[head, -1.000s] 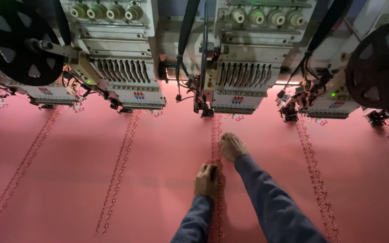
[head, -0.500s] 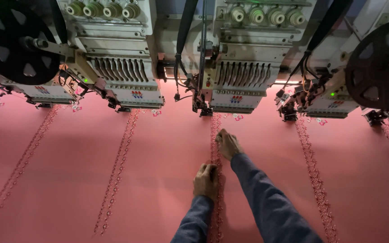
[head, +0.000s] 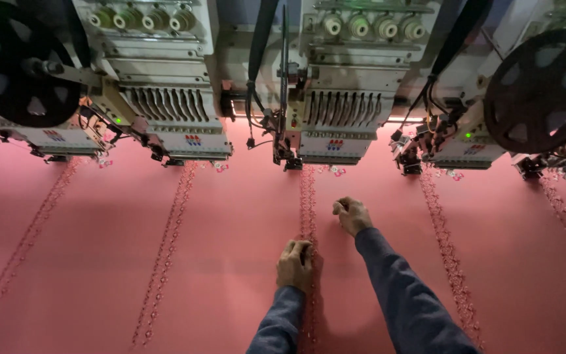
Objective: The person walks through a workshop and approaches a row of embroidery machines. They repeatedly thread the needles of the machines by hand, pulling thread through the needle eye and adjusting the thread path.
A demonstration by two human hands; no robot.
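Resting on stretched pink fabric (head: 99, 262) below grey multi-needle embroidery machine heads (head: 335, 124): left hand (head: 295, 264), fingers curled shut, pressing on the central stitched sequin line (head: 307, 196), right hand (head: 352, 214) lying loosely fisted just beside that line.

I see lots of flat pink cloth (head: 99, 262) open on both sides of my hands, but the big sewing machine heads (head: 335, 98) and black wheels (head: 545, 92) hang low and block the far edge.
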